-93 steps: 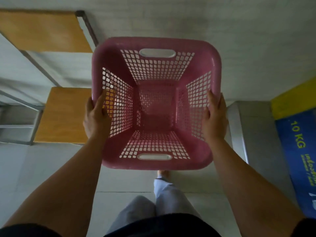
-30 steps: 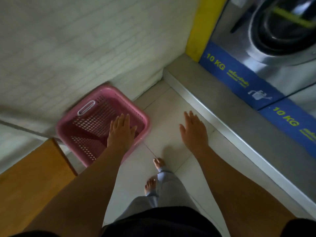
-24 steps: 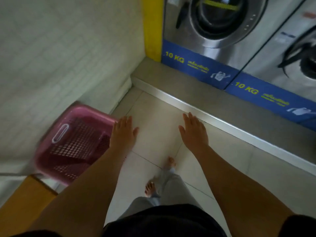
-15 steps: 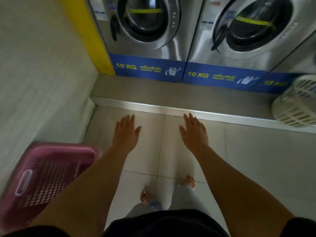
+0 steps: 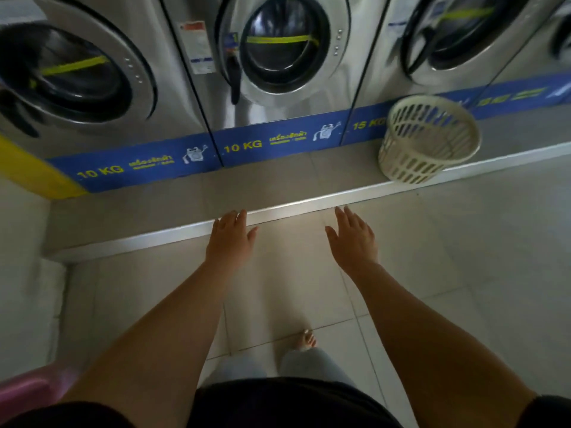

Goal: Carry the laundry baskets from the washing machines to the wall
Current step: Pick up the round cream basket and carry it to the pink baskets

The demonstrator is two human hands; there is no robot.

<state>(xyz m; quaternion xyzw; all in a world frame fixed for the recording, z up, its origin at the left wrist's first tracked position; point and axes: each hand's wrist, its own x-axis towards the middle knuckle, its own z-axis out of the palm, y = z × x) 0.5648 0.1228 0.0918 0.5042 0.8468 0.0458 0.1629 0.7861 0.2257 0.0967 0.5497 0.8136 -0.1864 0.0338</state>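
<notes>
1. Left hand (image 5: 230, 239): empty, palm down, fingers spread apart, held out over the floor in front of the step (image 5: 154, 239).
2. Right hand (image 5: 352, 239): empty likewise, fingers loosely apart, gripping nothing.
3. White basket (image 5: 428, 140): round, slatted, tilted, resting on the raised step at the foot of the washing machines (image 5: 278, 57), below the 15 KG label. It lies up and to the right of the right hand, well apart from it, and farther again from the left hand.
4. Pink basket (image 5: 27, 393): only a rim shows at the lower left corner, beside the left arm.
5. Step in hand, as judged: going over to fetch the white basket.
6. Advice: move right until the basket is square ahead, take the rim at two opposite sides, right the tilt before lifting, and lift it clear of the step's edge.
</notes>
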